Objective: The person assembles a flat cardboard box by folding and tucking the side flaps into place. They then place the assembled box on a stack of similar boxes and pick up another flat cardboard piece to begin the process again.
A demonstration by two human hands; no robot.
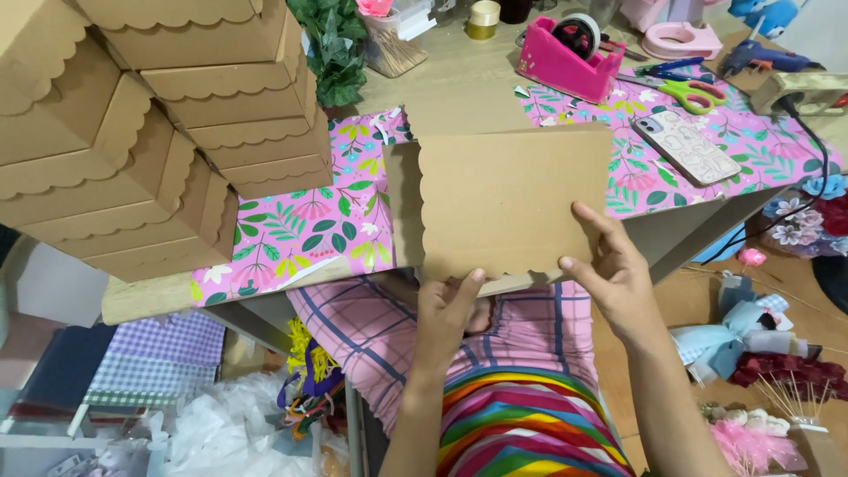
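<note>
Both hands hold a flat brown cardboard piece (503, 203) over the near edge of the counter (459, 84), just above the floral pink paper (300, 221). The left hand (446, 309) pinches its lower scalloped edge, the thumb on the front. The right hand (614, 274) grips the lower right corner, and its fingers (594, 221) are closed on the board there.

The piece looks light and thin, stiff enough to stay flat, but I judge that it can crease if it is squeezed hard. The edges and corners seem the good places to take it, as the hands do now.

Its long axis runs left to right, and the broad face is turned to the camera. The scalloped edge points toward the person, and a folded flap shows on the left side. A stack of similar brown boxes (150, 132) stands on the left, well apart.
</note>
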